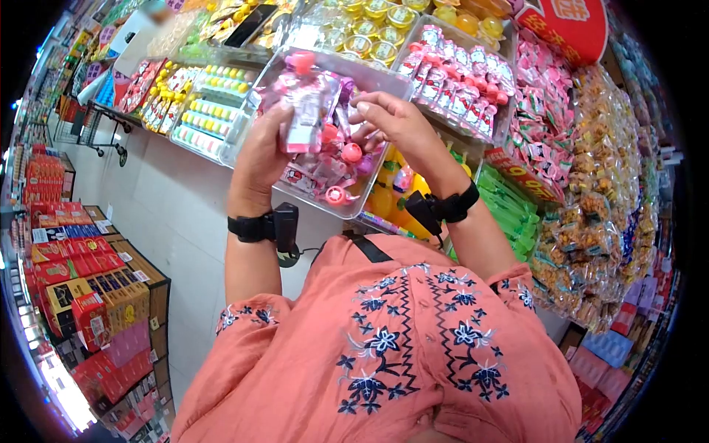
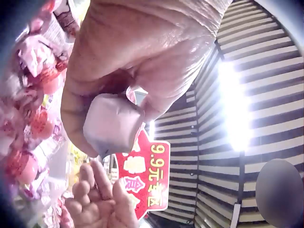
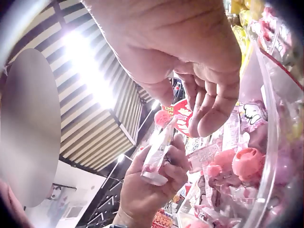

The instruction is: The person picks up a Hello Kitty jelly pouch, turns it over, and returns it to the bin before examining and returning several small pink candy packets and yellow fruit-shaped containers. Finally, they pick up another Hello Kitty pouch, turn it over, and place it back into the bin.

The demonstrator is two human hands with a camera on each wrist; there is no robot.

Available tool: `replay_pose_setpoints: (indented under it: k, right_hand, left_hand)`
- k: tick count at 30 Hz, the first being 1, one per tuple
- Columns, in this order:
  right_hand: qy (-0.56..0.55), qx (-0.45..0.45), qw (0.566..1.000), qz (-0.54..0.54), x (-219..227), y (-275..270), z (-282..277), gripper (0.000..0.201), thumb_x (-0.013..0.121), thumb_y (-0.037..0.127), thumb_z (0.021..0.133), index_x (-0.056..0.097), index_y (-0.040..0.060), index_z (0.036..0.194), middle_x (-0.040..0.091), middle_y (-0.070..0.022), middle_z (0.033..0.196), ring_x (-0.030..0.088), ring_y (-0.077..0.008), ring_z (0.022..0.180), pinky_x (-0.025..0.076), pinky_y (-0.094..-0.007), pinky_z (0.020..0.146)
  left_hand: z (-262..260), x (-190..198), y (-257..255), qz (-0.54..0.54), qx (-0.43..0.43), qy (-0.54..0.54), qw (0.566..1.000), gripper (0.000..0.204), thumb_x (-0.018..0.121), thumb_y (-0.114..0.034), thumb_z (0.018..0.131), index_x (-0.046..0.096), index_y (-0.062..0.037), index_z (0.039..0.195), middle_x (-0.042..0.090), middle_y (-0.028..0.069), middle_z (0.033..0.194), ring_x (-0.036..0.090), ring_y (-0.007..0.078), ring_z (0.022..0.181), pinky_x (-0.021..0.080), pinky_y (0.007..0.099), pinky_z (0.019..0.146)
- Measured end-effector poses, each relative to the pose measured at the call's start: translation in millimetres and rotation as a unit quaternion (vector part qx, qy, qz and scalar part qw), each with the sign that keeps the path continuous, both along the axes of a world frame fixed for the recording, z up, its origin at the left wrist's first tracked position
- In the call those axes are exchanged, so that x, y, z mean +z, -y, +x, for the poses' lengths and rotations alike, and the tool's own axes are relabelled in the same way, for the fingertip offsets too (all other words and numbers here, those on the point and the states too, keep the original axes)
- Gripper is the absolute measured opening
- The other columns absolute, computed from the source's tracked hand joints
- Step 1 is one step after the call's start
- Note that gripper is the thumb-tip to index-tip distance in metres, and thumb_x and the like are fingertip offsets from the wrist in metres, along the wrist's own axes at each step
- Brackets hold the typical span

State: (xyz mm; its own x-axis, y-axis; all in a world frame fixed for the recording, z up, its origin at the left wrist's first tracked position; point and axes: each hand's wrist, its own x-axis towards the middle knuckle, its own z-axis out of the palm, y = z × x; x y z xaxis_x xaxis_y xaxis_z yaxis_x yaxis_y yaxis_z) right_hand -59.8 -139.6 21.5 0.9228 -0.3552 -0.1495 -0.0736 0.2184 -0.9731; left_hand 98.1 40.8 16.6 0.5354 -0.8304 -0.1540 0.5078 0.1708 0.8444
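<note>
The left hand [image 1: 267, 148] grips a clear and pink pouch with a round pink cap [image 1: 301, 111] above a clear bin of similar pouches. Seen from the left wrist, the fingers and thumb of the left hand [image 2: 137, 52] curl round the pouch [image 2: 114, 123], its flat end towards the camera. The right hand [image 1: 395, 122] hovers over the right part of that bin, fingers loosely bent. In the right wrist view nothing shows between the thumb and fingers of the right hand [image 3: 180, 61], and the left hand [image 3: 152, 190] holds the pouch [image 3: 159, 152] beyond it.
The clear bin [image 1: 347, 210] borders trays of yellow cups [image 1: 365, 37], pink-capped packs [image 1: 461, 81] and pastel sweets [image 1: 214, 111]. Green bottles [image 1: 502, 210] and bagged snacks [image 1: 591, 236] stand right. A shopping cart [image 1: 92, 133] and boxed shelves [image 1: 96, 295] are left. A red sign [image 1: 569, 26] hangs at top right.
</note>
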Motion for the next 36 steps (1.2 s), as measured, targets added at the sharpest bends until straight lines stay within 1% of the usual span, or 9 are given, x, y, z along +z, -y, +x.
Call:
replay_pose_setpoints:
  k: [1, 8, 13, 22, 25, 28, 29, 32, 36]
  right_hand:
    - [0.001, 0.016, 1.0, 0.015, -0.6, 2.6, 0.4, 0.041, 0.058, 0.035, 0.101, 0.059, 0.0013, 0.124, 0.065, -0.0081, 0.106, 0.065, -0.0132, 0.089, 0.053, -0.0267, 0.072]
    - [0.013, -0.01, 0.999, 0.04, -4.3, 16.0, -13.0, 0.034, 0.062, 0.036, 0.099, 0.063, 0.0035, 0.109, 0.067, -0.0036, 0.095, 0.064, -0.0114, 0.081, 0.053, -0.0266, 0.066]
    - [0.035, -0.044, 0.998, 0.001, -0.7, 17.9, -24.9, 0.038, 0.066, 0.033, 0.096, 0.065, 0.0039, 0.121, 0.066, -0.0002, 0.095, 0.062, -0.0081, 0.078, 0.052, -0.0248, 0.067]
    - [0.047, -0.061, 0.99, 0.116, -10.4, 26.5, -41.5, 0.037, 0.064, 0.036, 0.097, 0.067, 0.0041, 0.115, 0.069, -0.0016, 0.093, 0.064, -0.0091, 0.076, 0.053, -0.025, 0.068]
    - [0.086, -0.089, 0.982, 0.146, -11.8, 31.1, -45.8, 0.035, 0.063, 0.037, 0.098, 0.068, 0.0048, 0.109, 0.069, -0.0019, 0.094, 0.064, -0.0098, 0.079, 0.053, -0.0256, 0.069]
    - [0.041, -0.118, 0.992, 0.022, -18.3, 47.6, -54.7, 0.032, 0.061, 0.037, 0.098, 0.066, 0.0054, 0.104, 0.068, -0.0023, 0.095, 0.064, -0.0114, 0.083, 0.053, -0.0267, 0.07]
    - [0.038, -0.145, 0.988, 0.041, -19.6, 49.9, -57.8, 0.031, 0.06, 0.036, 0.099, 0.063, 0.0054, 0.1, 0.068, -0.0032, 0.095, 0.065, -0.0129, 0.087, 0.052, -0.0273, 0.07]
    - [0.041, -0.161, 0.985, 0.045, -12.8, 52.5, -70.7, 0.03, 0.061, 0.034, 0.099, 0.063, 0.0045, 0.104, 0.068, -0.0043, 0.096, 0.065, -0.0133, 0.086, 0.052, -0.0277, 0.07]
    - [0.036, -0.127, 0.99, 0.041, -13.1, 54.6, -84.3, 0.023, 0.062, 0.029, 0.098, 0.065, 0.0057, 0.099, 0.069, -0.0027, 0.09, 0.065, -0.0123, 0.08, 0.052, -0.0267, 0.07]
  left_hand:
    - [-4.9, -4.1, 2.6, 0.016, -0.016, 0.007, 1.0, 0.04, 0.053, -0.026, 0.1, 0.055, 0.0026, 0.129, 0.068, 0.0133, 0.114, 0.069, 0.0199, 0.1, 0.058, 0.0332, 0.083]
    - [-46.8, -2.6, 25.0, 0.043, -0.082, -0.006, 0.996, 0.036, 0.06, -0.021, 0.1, 0.055, -0.001, 0.129, 0.066, 0.0047, 0.112, 0.065, 0.0106, 0.094, 0.055, 0.025, 0.078]
    - [-60.1, -0.3, 32.6, 0.032, -0.139, 0.009, 0.99, 0.039, 0.063, -0.02, 0.098, 0.054, -0.0015, 0.131, 0.066, 0.0035, 0.112, 0.065, 0.008, 0.092, 0.054, 0.0234, 0.078]
    - [-82.6, -5.2, 46.6, 0.036, -0.12, 0.022, 0.992, 0.046, 0.065, -0.02, 0.097, 0.05, -0.0012, 0.136, 0.065, 0.0043, 0.115, 0.065, 0.0103, 0.092, 0.055, 0.0245, 0.078]
    - [-82.6, -5.5, 43.6, 0.062, -0.182, 0.034, 0.981, 0.051, 0.062, -0.017, 0.098, 0.043, -0.0018, 0.143, 0.061, 0.0057, 0.127, 0.064, 0.0127, 0.103, 0.053, 0.0297, 0.089]
    - [-96.0, 1.2, 50.8, 0.065, -0.108, 0.057, 0.99, 0.047, 0.061, -0.019, 0.098, 0.046, -0.0025, 0.14, 0.063, 0.0048, 0.12, 0.065, 0.0124, 0.098, 0.055, 0.0287, 0.081]
    - [-97.4, 4.9, 52.5, 0.084, -0.098, 0.062, 0.99, 0.041, 0.059, -0.019, 0.098, 0.049, -0.0029, 0.135, 0.066, 0.0048, 0.112, 0.068, 0.013, 0.092, 0.056, 0.0273, 0.071]
    - [-100.0, 9.2, 60.1, 0.1, -0.103, 0.059, 0.988, 0.036, 0.056, -0.019, 0.099, 0.051, -0.0042, 0.131, 0.067, 0.0048, 0.107, 0.07, 0.0142, 0.087, 0.054, 0.0266, 0.062]
    - [-115.8, 6.6, 74.7, 0.074, -0.122, 0.019, 0.99, 0.035, 0.053, -0.019, 0.1, 0.051, -0.0033, 0.131, 0.066, 0.0079, 0.111, 0.07, 0.0185, 0.089, 0.06, 0.0318, 0.07]
